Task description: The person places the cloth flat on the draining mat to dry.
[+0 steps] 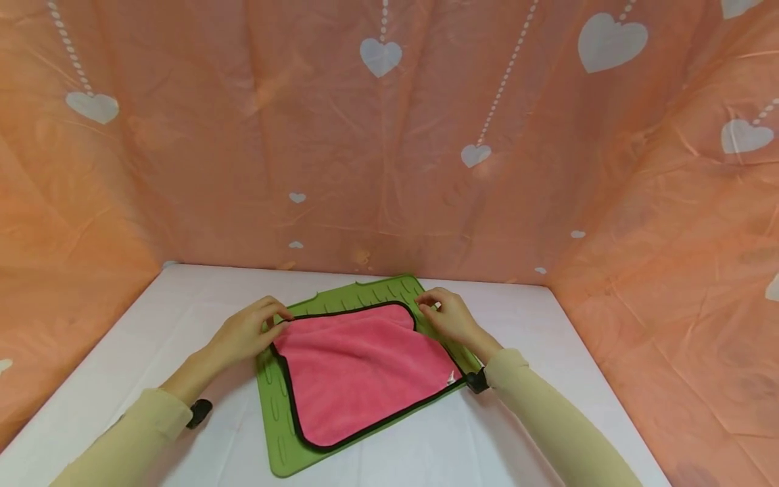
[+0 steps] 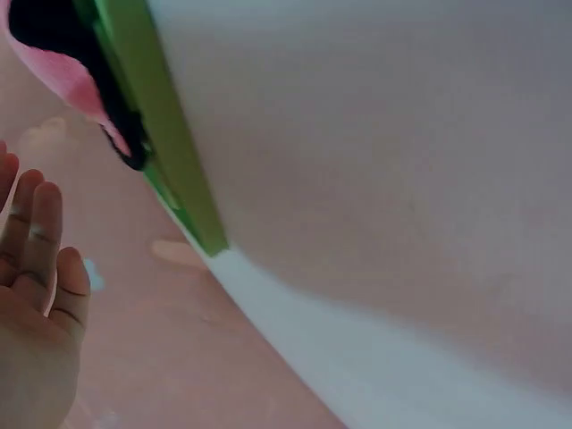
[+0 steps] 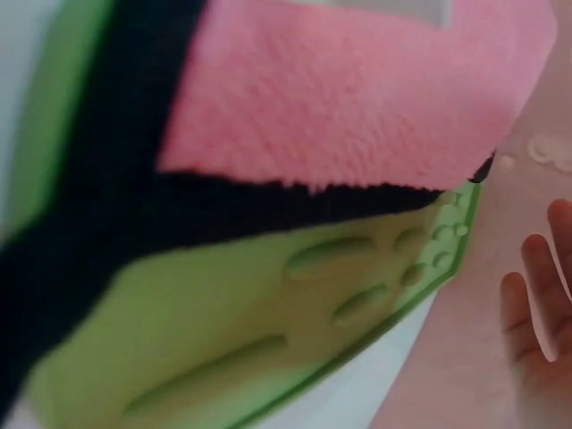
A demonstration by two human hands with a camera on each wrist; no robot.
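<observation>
A pink cloth with a black border lies rumpled over a green ridged mat. A small white label shows near its right corner. At the cloth's upper left corner is my left hand, its fingertips over the edge and a gap between thumb and index finger. My right hand hovers by the mat's far right corner, its loosely bent fingers apart from the cloth and holding nothing. Extended fingers of the left hand and of the right hand show in the wrist views; both thumbs are out of sight there.
The mat rests at an angle on a white table. Orange sheeting with white hearts rises behind the table and at both sides. Black wrist devices sit under the sleeves.
</observation>
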